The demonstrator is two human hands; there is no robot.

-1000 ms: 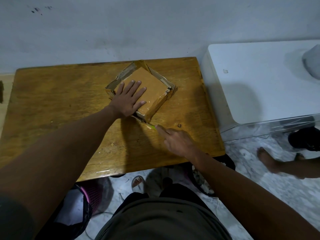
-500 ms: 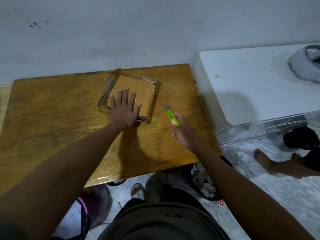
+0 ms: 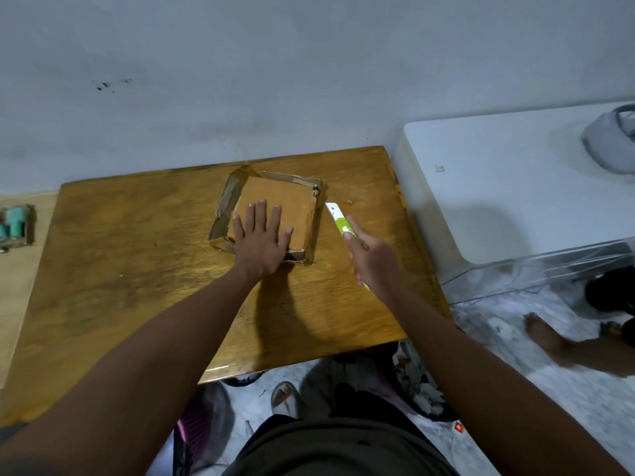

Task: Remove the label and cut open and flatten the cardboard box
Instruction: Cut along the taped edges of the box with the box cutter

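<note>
A small brown cardboard box (image 3: 290, 201) lies flat at the back middle of the wooden table (image 3: 137, 255), its taped side flaps splayed along the left and far edges. My left hand (image 3: 261, 240) presses palm-down on the box's near half with fingers spread. My right hand (image 3: 371, 262) is just right of the box and holds a green and white utility knife (image 3: 338, 219). The knife's tip points away from me, close to the box's right edge. No label shows on the visible face.
A white appliance (image 3: 508, 187) stands against the table's right side, with a white headset (image 3: 611, 146) on it. A person's bare foot (image 3: 546, 334) rests on the marble floor at right. A small box with teal items (image 3: 13, 225) sits far left. Bins (image 3: 419, 393) stand under the table.
My left hand turned the box from a diagonal to square with the table. My right hand rose from the box's near corner to its right side, knife now pointing away.
</note>
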